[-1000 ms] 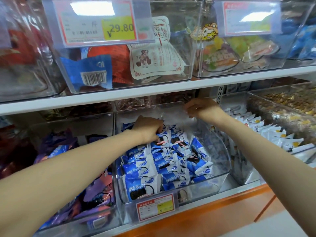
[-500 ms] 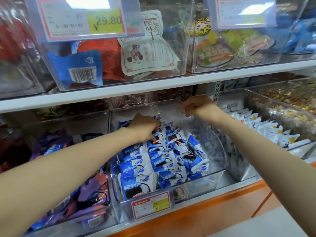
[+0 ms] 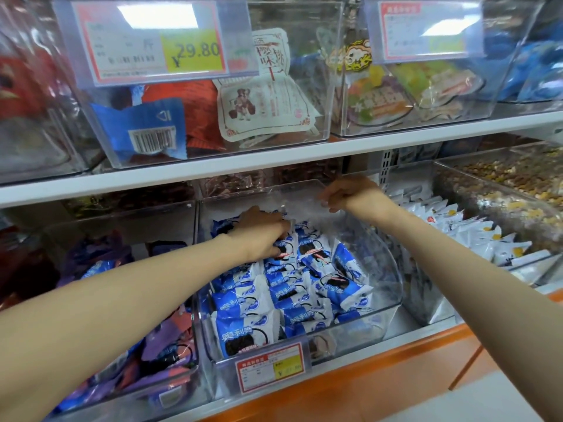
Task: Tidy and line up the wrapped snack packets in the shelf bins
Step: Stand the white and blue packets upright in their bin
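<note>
The blue-and-white snack packets (image 3: 289,293) lie in rough rows inside the middle clear bin (image 3: 384,266). The left hand (image 3: 262,236) rests on the rearmost packets with its fingers bent down among them. Whether they pinch one cannot be told. The right hand (image 3: 347,194) curls its fingers over the bin's back rim, just behind the packets.

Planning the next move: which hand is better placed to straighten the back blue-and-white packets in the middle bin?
Left, probably. The left hand grips packets at the back of the bin; the right hand holds its rear rim, touching no packet.
</note>
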